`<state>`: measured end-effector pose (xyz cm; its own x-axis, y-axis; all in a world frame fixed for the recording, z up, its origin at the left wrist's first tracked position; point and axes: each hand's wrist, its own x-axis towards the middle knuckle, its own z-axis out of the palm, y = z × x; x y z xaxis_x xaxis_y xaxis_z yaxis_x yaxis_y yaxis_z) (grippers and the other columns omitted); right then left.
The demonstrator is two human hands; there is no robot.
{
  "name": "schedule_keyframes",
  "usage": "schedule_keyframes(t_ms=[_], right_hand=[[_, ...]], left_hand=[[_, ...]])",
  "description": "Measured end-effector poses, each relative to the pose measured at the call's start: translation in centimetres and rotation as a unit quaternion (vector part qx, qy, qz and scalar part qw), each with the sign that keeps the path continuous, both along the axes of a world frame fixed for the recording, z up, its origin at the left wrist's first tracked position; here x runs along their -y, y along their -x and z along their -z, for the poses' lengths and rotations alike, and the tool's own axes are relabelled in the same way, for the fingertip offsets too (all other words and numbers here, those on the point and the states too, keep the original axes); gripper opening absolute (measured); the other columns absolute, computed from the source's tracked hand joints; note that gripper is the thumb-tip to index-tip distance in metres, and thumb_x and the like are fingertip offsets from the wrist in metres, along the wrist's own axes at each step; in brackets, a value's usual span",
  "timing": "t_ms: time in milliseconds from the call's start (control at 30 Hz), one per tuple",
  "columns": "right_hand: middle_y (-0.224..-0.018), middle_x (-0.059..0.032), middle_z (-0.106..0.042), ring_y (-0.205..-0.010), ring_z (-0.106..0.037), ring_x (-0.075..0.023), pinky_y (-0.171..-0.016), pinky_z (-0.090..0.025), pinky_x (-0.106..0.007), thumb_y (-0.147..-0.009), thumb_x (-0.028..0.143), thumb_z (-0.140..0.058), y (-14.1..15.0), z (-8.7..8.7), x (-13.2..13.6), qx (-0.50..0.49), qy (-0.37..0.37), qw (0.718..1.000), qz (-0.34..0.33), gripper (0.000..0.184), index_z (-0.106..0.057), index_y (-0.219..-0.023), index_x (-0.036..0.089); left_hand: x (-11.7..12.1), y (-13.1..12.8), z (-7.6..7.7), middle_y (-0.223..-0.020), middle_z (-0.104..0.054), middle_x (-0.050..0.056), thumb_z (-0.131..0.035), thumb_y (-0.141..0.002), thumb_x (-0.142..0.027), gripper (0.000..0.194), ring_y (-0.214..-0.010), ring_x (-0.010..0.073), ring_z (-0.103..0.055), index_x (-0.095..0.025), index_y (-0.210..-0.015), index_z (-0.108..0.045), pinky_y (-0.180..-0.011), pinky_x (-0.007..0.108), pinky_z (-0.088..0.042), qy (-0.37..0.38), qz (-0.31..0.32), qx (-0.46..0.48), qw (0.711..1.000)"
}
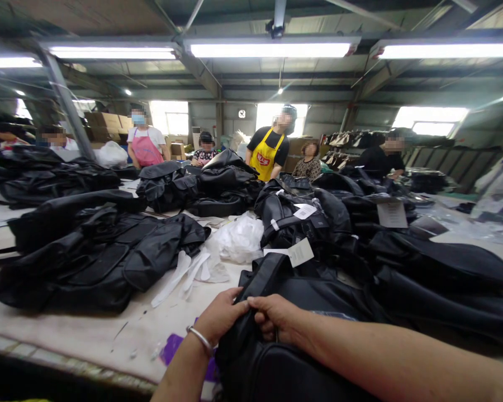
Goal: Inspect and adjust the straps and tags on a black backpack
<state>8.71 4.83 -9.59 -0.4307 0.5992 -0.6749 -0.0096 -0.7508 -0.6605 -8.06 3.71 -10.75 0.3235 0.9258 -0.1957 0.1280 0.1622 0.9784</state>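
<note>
A black leather-like bag point(272, 363) lies at the near edge of the table right in front of me. My left hand point(220, 318), with a silver bangle on the wrist, grips the bag's top edge with its fingers curled. Touching it, my right hand point(276, 318) pinches the same edge, fingers folded over the black material. A black strap runs up from the bag beyond my hands toward a white tag point(300, 252).
Heaps of black bags point(96, 257) cover the long table point(88, 335) left, centre and right. White plastic wrapping point(238, 237) and white strips point(180, 276) lie between them. Several people stand or sit at the far side, one in a yellow apron point(268, 153), one in pink point(145, 151).
</note>
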Motion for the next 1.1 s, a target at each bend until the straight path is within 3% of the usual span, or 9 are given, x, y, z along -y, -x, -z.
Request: schedule_keyframes(t_ms=[167,267,367,533,633,733,800,933,1100], right_hand=[[-0.041,0.0082,-0.04,-0.03,-0.025,-0.0068,-0.036,-0.018,-0.02,-0.103,0.029,-0.034,0.3,0.3,0.4,0.026,0.005,0.999,0.027,0.037,-0.044,-0.068,0.02],[-0.042,0.0085,-0.041,-0.031,-0.024,-0.0064,-0.038,-0.019,-0.02,-0.104,0.029,-0.033,0.3,0.2,0.8,0.0,-0.008,0.999,0.037,0.037,-0.043,-0.068,0.02],[-0.042,0.0079,-0.041,-0.031,-0.024,-0.0064,-0.037,-0.02,-0.02,-0.104,0.03,-0.033,0.4,0.1,1.1,-0.02,-0.017,0.999,0.036,0.04,-0.041,-0.066,0.02],[-0.045,0.004,-0.047,-0.032,-0.033,-0.007,-0.035,-0.025,-0.019,-0.104,0.037,-0.028,0.0,-1.6,0.6,0.013,0.002,1.0,0.005,0.049,-0.049,-0.066,0.017],[-0.046,-0.0002,-0.051,-0.035,-0.04,-0.0087,-0.035,-0.029,-0.019,-0.1,0.037,-0.031,-1.4,-2.8,0.3,0.103,-0.038,0.99,-0.085,0.049,-0.058,-0.066,0.014],[-0.054,-0.0012,-0.061,-0.037,-0.045,-0.0083,-0.036,-0.03,-0.019,-0.082,0.017,-0.05,-2.9,-3.1,0.3,0.168,-0.16,0.964,-0.133,0.019,-0.062,-0.068,0.015],[-0.055,-0.0002,-0.063,-0.036,-0.045,-0.0079,-0.034,-0.027,-0.019,-0.072,0.01,-0.052,-3.3,-2.7,0.5,0.188,-0.191,0.951,-0.151,0.012,-0.061,-0.065,0.016],[-0.055,0.0007,-0.063,-0.036,-0.047,-0.0079,-0.035,-0.031,-0.019,-0.076,0.012,-0.05,-2.2,-1.4,0.6,0.161,-0.201,0.955,-0.145,0.015,-0.061,-0.066,0.016],[-0.058,0.0013,-0.064,-0.037,-0.052,-0.0087,-0.036,-0.035,-0.019,-0.081,0.016,-0.052,-1.2,-1.1,0.0,0.13,-0.225,0.956,-0.135,0.011,-0.062,-0.078,0.015]], left_hand=[[0.9,-0.5,-0.3,-0.124,-0.069,0.014,-0.07,-0.073,-0.034,0.058,-0.116,0.0313,-0.062,-0.012,-0.126,-0.064,-0.099,0.037,-0.045,-0.056,-0.105,-0.109,0.987],[1.8,-0.5,0.0,-0.126,-0.068,0.016,-0.072,-0.074,-0.04,0.062,-0.117,0.0304,-0.061,-0.01,-0.127,-0.062,-0.099,0.036,-0.045,-0.034,-0.162,-0.098,0.981],[2.6,-0.5,0.5,-0.096,-0.076,0.012,-0.071,-0.074,-0.052,0.053,-0.088,0.0254,-0.07,-0.011,-0.108,-0.067,-0.076,0.032,-0.052,0.05,-0.146,0.01,0.988],[2.8,-0.5,1.4,-0.064,-0.068,0.0,-0.08,-0.064,-0.053,0.045,-0.055,0.0132,-0.059,-0.015,-0.08,-0.062,-0.054,0.024,-0.045,0.106,-0.166,0.118,0.973],[2.5,-0.3,1.5,-0.062,-0.068,-0.001,-0.082,-0.063,-0.052,0.045,-0.053,0.0118,-0.058,-0.016,-0.078,-0.06,-0.052,0.022,-0.043,0.098,-0.18,0.117,0.972],[2.5,-0.4,1.0,-0.064,-0.069,0.001,-0.084,-0.062,-0.051,0.046,-0.055,0.0126,-0.06,-0.014,-0.08,-0.062,-0.053,0.022,-0.045,0.104,-0.173,0.126,0.971],[2.6,-0.6,0.5,-0.066,-0.071,0.004,-0.084,-0.062,-0.049,0.046,-0.057,0.0145,-0.063,-0.013,-0.084,-0.065,-0.055,0.024,-0.048,0.129,-0.154,0.156,0.967],[2.8,-1.0,0.0,-0.068,-0.073,0.008,-0.083,-0.066,-0.047,0.044,-0.059,0.0176,-0.066,-0.011,-0.086,-0.066,-0.059,0.027,-0.051,0.159,-0.12,0.221,0.954],[2.7,-0.8,0.4,-0.064,-0.071,0.006,-0.084,-0.064,-0.046,0.044,-0.054,0.0165,-0.065,-0.011,-0.083,-0.065,-0.052,0.024,-0.047,0.15,-0.145,0.188,0.96]])
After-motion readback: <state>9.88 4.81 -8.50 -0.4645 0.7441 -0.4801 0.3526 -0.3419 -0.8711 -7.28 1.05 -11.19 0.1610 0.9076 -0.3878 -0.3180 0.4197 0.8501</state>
